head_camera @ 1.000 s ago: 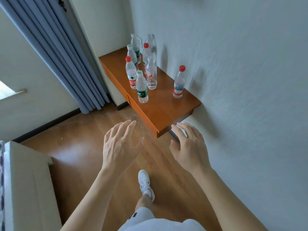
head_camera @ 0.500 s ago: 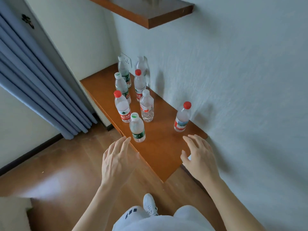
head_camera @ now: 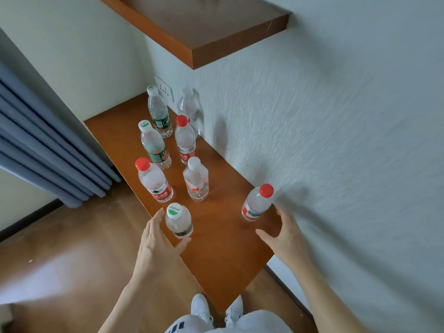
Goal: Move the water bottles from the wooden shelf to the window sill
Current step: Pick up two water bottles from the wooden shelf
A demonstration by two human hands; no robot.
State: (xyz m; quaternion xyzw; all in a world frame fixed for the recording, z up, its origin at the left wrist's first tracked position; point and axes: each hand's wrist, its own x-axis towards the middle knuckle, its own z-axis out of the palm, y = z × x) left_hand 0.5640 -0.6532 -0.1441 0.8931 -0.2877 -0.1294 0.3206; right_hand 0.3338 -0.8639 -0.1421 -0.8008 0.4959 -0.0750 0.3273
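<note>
Orange-brown wood is being presented by the wooden shelf point(head_camera: 228, 251) along the white wall, and eight water bottles point(head_camera: 195, 181) are being borne upright on it (six clustered toward the corner, two nearer the front end). The left hand point(head_camera: 156, 243) is being held wide, fingers straight along the left side of the green-capped bottle point(head_camera: 179, 223), with contact not being made plain. The right hand point(head_camera: 286, 236) is being spread equally wide just beside the red-capped bottle point(head_camera: 257, 205) by the wall, nothing being gripped.
</note>
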